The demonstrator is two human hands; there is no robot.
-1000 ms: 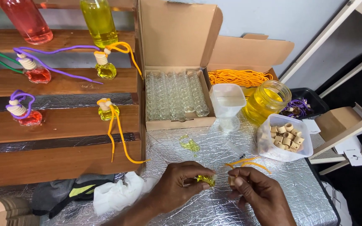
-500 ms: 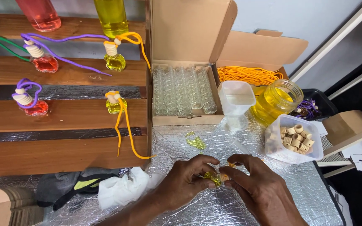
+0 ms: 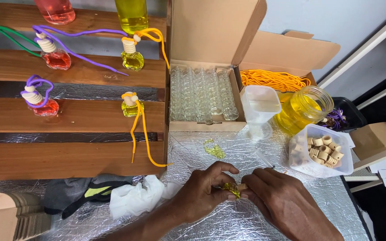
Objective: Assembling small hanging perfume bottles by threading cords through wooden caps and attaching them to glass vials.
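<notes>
Both hands, left hand (image 3: 204, 196) and right hand (image 3: 282, 203), grip small yellow bottle (image 3: 232, 190); white cloth (image 3: 135, 198) alongside.

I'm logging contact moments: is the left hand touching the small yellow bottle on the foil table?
Touching. The head view shows the left hand pinching the small yellow bottle between its fingertips, with the right hand closing on it from the other side.

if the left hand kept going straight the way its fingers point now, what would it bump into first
Almost at once, the right hand: the left hand points rightward, and both pinch the same small yellow bottle between them. Past that, the tub of wooden caps sits up-right, though depth is hard to judge.
</notes>
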